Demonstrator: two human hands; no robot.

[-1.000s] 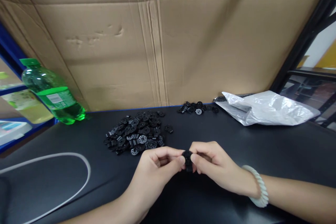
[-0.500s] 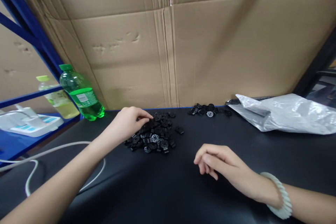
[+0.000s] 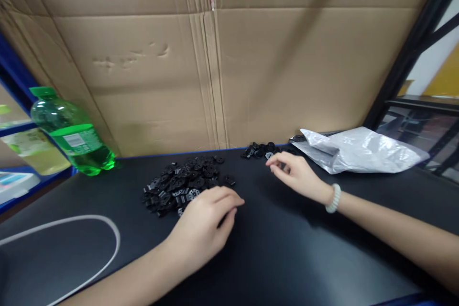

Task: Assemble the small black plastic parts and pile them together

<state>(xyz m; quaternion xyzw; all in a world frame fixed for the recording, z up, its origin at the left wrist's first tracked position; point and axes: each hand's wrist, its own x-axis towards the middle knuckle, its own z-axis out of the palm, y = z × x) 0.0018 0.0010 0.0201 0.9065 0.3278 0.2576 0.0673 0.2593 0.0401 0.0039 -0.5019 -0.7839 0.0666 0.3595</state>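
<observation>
My left hand (image 3: pixel 210 220) is over the table in front of the large heap of small black plastic parts (image 3: pixel 179 181), covering its near right edge. Its thumb and fingers are pressed together, and whatever they may hold is hidden. Farther right, my right hand (image 3: pixel 297 174) wears a pale beaded bracelet (image 3: pixel 333 198). Its fingers curl toward the thumb in a pinch beside a smaller group of the same black parts (image 3: pixel 256 150). Anything between those fingertips is too small to make out. One loose black part (image 3: pixel 229 180) lies between the two groups.
A silvery plastic bag (image 3: pixel 362 150) lies at the back right. At the left stand a green bottle (image 3: pixel 77 134) and a paler bottle (image 3: pixel 32 148) by a blue frame. A white cable (image 3: pixel 107 222) loops over the black table; cardboard (image 3: pixel 150 81) walls the back.
My left hand has come away from the heap, toward me and to the right. My right hand has moved forward to the smaller group. The view has turned rightward.
</observation>
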